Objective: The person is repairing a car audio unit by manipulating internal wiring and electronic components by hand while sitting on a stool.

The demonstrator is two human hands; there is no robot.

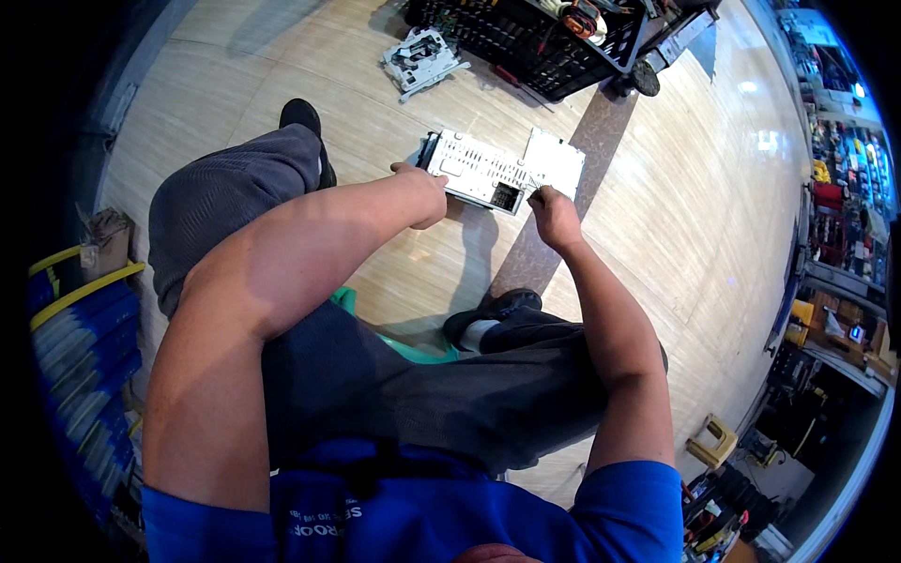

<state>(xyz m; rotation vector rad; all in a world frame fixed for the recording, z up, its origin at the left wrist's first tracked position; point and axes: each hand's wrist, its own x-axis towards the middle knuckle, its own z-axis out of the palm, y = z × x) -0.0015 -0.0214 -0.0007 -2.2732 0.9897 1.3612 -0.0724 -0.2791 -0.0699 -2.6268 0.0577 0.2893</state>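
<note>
We work seated above a wood-plank floor (657,216), with a black plastic crate (535,42) of parts at the far edge and a shop shelf (845,159) crowded with goods along the right. A blue stack with yellow handles (80,328) stands at our left. On the floor beyond the crate's near corner lies a separate grey mechanism (422,58), well apart from our hands. The unit in hand is a flat metal chassis (502,169), perforated and pale grey, resting on the floor just ahead of our knees, between our two shoes. Our left hand (424,192) is closed against the chassis's near left edge and appears to steady it; whether its fingers wrap the edge we cannot tell. Our right hand (554,214) sits at the near right side, fingers pinched narrow on a slim tool or part, too small to identify, touching the panel. We judge the chassis to be stiff sheet metal, moderately heavy, with sharp stamped edges and a fragile interior at the dark opening in its near face. Take hold along the solid side walls, not across the perforated top or at the opening.
</note>
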